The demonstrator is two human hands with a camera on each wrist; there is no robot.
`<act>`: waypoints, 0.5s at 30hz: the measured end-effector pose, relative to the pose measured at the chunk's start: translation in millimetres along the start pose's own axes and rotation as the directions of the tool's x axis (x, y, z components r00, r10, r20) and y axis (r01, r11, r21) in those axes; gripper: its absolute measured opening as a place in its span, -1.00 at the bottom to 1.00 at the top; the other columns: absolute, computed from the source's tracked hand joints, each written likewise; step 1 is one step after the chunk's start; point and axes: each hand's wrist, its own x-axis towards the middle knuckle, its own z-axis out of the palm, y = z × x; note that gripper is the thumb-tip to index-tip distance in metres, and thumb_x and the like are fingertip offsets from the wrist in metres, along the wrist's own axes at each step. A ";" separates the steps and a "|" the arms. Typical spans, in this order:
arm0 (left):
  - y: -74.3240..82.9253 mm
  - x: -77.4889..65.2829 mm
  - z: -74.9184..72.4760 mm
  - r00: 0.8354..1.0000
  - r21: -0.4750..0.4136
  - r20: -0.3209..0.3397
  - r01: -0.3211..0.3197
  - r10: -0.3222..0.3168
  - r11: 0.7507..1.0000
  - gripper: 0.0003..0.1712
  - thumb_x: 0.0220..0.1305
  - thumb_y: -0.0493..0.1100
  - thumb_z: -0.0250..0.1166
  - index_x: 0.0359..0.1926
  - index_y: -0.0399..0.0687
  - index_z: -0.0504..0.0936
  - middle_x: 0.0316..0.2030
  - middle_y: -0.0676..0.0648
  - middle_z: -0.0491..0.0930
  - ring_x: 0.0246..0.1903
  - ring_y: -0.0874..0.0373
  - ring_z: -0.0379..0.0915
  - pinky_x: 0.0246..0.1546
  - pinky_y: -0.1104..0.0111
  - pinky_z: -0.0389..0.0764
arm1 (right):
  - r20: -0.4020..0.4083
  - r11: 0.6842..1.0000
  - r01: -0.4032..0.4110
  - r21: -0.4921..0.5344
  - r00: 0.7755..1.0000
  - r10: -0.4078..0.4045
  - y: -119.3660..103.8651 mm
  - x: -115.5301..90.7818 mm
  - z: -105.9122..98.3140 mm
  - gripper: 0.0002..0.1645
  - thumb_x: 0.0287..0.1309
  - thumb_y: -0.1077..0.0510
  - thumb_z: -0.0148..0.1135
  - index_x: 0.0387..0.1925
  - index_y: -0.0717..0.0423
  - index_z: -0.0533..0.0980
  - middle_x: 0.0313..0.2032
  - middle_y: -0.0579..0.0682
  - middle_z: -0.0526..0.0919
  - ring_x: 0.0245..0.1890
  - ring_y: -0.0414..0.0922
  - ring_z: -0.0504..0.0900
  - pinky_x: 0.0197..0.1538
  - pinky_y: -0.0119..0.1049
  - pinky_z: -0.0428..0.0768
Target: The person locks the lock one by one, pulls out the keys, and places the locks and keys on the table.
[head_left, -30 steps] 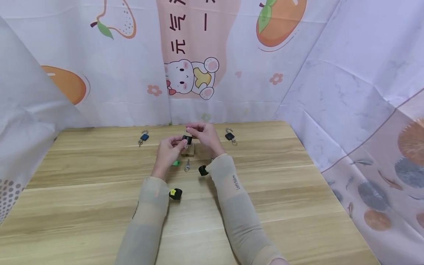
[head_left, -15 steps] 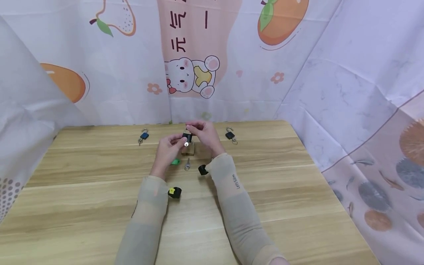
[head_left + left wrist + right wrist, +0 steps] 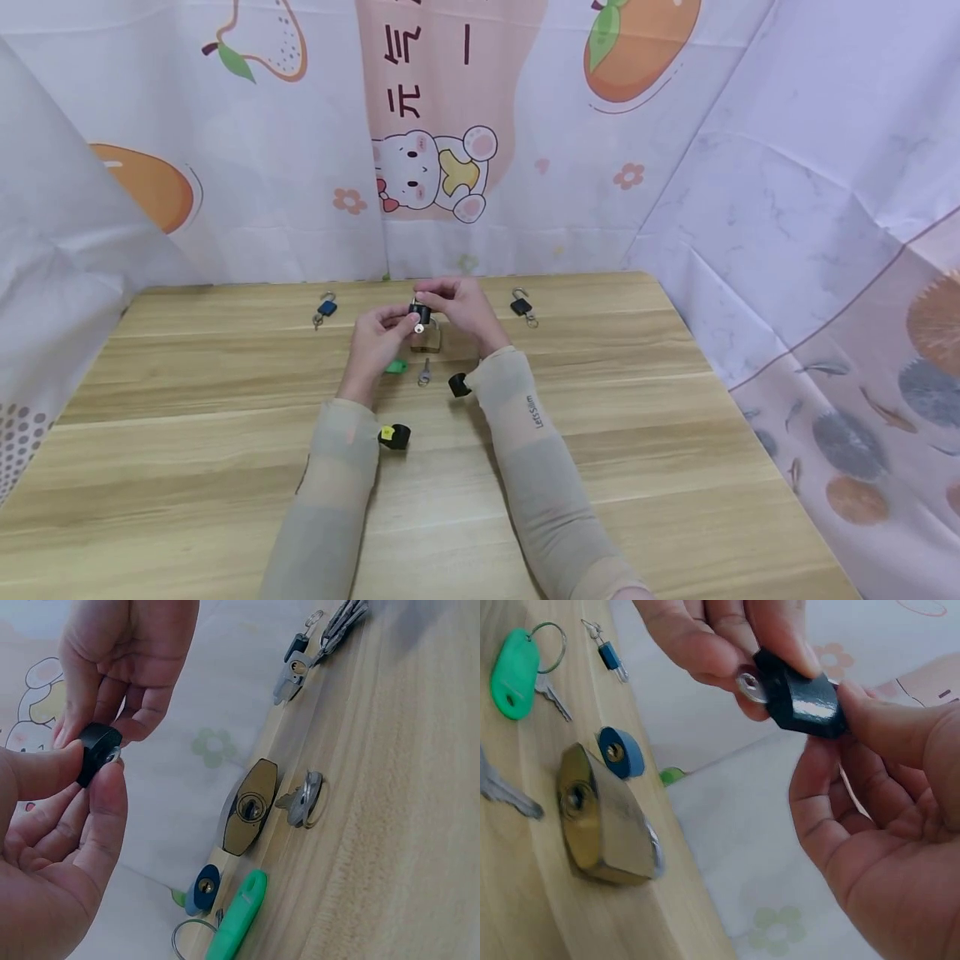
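Black padlock [image 3: 799, 697], held up off the table [image 3: 637, 467] near a standing brass padlock [image 3: 622, 825]; the left hand [image 3: 375, 342] pinches its body, a key [image 3: 750, 684] jutting from one end, and the right hand [image 3: 465, 310] pinches the other end; a slack pinch could let such a small, smooth body twist or drop; pale wood grain below; white fruit-printed curtain [image 3: 285, 183] behind, another patterned cloth [image 3: 825, 150] to the right.

padlock [image 3: 421, 314] above table [image 3: 600, 433] | key [image 3: 425, 375] before second padlock [image 3: 426, 342] | tag [image 3: 397, 367] left of key
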 end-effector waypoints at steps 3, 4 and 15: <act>0.0 0.5 -0.9 1.000 -0.003 -0.008 -0.014 0.014 1.000 -0.66 0.43 -0.22 0.30 0.10 -0.38 0.62 -0.08 -0.27 0.66 -0.22 0.09 0.63 0.06 0.08 0.65 | -0.001 1.000 -0.001 -0.002 1.000 0.001 -2.3 -1.0 1.9 -0.76 0.32 0.18 0.35 -0.05 0.23 0.69 -0.12 0.04 0.76 -0.15 -0.11 0.70 0.02 -0.32 0.65; 0.2 0.6 -1.0 1.000 -0.004 -0.009 -0.015 0.015 1.000 -0.66 0.43 -0.22 0.31 0.10 -0.38 0.62 -0.08 -0.27 0.66 -0.22 0.08 0.64 0.06 0.08 0.65 | -0.004 1.000 0.003 -0.009 1.000 -0.003 -2.7 -1.2 2.3 -0.76 0.33 0.17 0.35 -0.05 0.22 0.70 -0.12 0.04 0.76 -0.15 -0.11 0.70 0.02 -0.32 0.65; -0.4 2.6 -2.4 1.000 -0.063 0.021 0.014 -0.012 0.998 -0.62 0.45 -0.24 0.28 0.16 -0.42 0.58 0.01 -0.34 0.65 -0.09 -0.07 0.67 0.10 0.11 0.62 | 0.000 0.999 0.048 -0.023 0.999 -0.048 -0.2 -0.9 2.2 -0.66 0.36 0.13 0.32 0.07 0.22 0.66 -0.05 0.04 0.75 -0.09 -0.11 0.69 0.04 -0.27 0.66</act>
